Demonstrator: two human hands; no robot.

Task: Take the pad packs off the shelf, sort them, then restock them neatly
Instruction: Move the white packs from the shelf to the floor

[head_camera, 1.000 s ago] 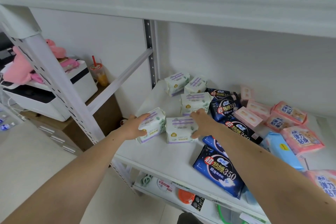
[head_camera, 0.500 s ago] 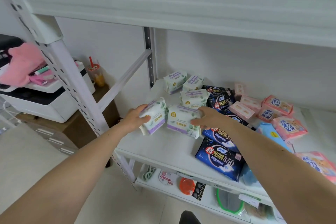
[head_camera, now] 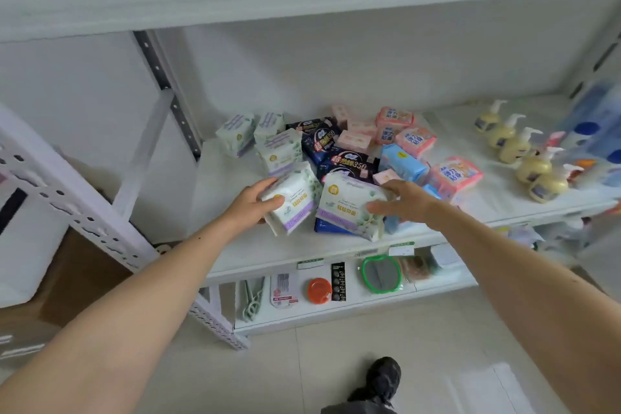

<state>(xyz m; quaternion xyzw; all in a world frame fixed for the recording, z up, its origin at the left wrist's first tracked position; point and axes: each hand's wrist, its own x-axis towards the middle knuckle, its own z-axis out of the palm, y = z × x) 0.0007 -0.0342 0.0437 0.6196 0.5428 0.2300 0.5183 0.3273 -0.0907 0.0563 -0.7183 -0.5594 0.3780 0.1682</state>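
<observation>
My left hand grips a white pad pack with a purple band, lifted off the white shelf and tilted. My right hand holds a second white-and-purple pack by its right end, also raised above the shelf. Three more white packs lie behind them at the back left. Dark navy packs are heaped in the middle. To the right of those lie pink packs and a light blue pack.
Several cream pump bottles stand in a row on the shelf's right part, with blue containers beyond them. The lower shelf holds small goods, among them a green-rimmed mirror. A perforated upright stands at the left. My shoe is on the floor.
Both hands have lifted their white packs off the shelf and drawn them toward me. The view has swung right, bringing the pump bottles into sight.
</observation>
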